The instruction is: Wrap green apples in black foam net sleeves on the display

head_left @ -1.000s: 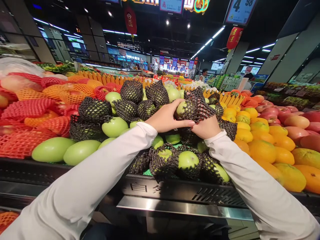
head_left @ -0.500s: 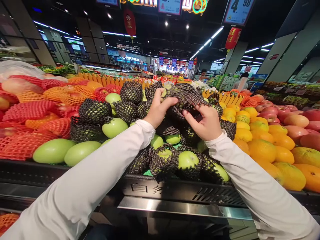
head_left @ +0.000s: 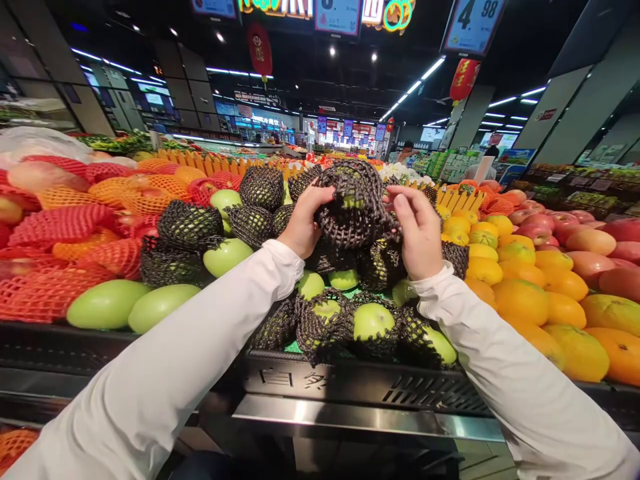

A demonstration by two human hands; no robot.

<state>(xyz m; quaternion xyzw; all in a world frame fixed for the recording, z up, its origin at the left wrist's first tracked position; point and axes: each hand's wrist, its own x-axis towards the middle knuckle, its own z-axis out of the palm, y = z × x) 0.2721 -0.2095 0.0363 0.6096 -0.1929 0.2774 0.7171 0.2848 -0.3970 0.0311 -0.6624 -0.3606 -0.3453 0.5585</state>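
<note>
A round green fruit (head_left: 354, 201) in a black foam net (head_left: 350, 230) is held up over the middle of the display. My left hand (head_left: 304, 221) grips its left side, thumb on the net near the opening. On the right, my right hand (head_left: 419, 230) has bent fingers at the loose edge of the same net; part of its grip is hidden. Below them lie more green fruits, some in black nets, such as the netted fruit (head_left: 327, 313) and the half-covered fruit (head_left: 374, 321) at the front of the black crate (head_left: 350, 380).
At the left are fruits in red and orange nets (head_left: 55, 287) and bare long green fruits (head_left: 107, 303). Orange fruits (head_left: 525, 290) and reddish apples (head_left: 600, 243) lie at the right. A yellow slatted fence (head_left: 220, 160) runs behind. Price screens (head_left: 473, 27) hang overhead.
The netted fruit has turned upright, its opening now facing me with green showing. My right hand has shifted right and up to the net's side.
</note>
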